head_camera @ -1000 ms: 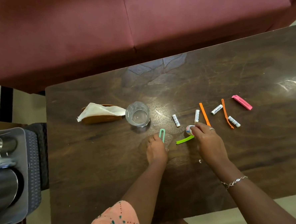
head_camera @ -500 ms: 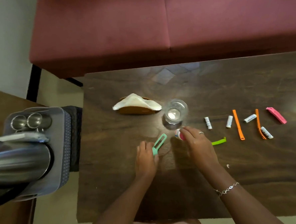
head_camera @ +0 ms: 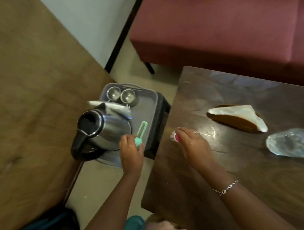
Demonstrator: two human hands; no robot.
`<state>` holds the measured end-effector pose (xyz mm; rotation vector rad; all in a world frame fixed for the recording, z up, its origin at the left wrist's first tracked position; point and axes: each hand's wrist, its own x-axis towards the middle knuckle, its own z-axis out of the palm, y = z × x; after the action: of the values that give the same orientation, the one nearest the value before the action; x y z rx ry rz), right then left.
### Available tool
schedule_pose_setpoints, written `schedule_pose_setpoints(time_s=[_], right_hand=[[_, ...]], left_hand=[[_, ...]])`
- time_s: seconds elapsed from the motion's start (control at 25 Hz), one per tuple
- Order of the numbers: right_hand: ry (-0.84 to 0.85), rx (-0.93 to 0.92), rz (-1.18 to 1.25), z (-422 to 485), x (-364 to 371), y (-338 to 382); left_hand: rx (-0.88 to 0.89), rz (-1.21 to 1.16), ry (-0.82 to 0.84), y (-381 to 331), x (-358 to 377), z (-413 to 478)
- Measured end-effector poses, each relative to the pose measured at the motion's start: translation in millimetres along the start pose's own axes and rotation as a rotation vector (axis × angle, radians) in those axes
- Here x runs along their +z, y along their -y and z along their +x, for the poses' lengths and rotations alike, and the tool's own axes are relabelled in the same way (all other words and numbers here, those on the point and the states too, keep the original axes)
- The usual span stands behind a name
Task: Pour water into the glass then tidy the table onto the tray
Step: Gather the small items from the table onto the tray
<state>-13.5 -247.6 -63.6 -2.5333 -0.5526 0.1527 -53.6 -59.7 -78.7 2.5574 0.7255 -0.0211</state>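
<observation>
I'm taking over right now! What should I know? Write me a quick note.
Left hand holds the green clip over the tray, beside the kettle.
Right hand pinches a small white-and-pink item above the table.
The glass stands on the table; blur hides whether it holds water.
Done: kettle and two steel cups sit on the tray.
Left: put clip and item onto the tray, then the napkin holder and whatever else lies on the table.
</observation>
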Motion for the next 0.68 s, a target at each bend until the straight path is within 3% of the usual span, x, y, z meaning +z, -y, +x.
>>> schedule_pose_setpoints(time_s=[0.12, 0.28, 0.52, 0.68], right_hand=[[0.063, -0.103, 0.055, 36, 32, 34], [0.124, -0.189, 0.03, 66, 62, 65], [0.292, -0.192, -0.072, 90, 93, 76], [0.442, -0.208, -0.125, 87, 113, 80]], left_hand=[[-0.046, 0.053, 0.036, 41, -13, 21], [-0.073, 0.211, 0.214, 66, 3, 23], [-0.133, 0.352, 0.361, 80, 30, 33], [-0.061, 0.418, 0.381, 93, 43, 34]])
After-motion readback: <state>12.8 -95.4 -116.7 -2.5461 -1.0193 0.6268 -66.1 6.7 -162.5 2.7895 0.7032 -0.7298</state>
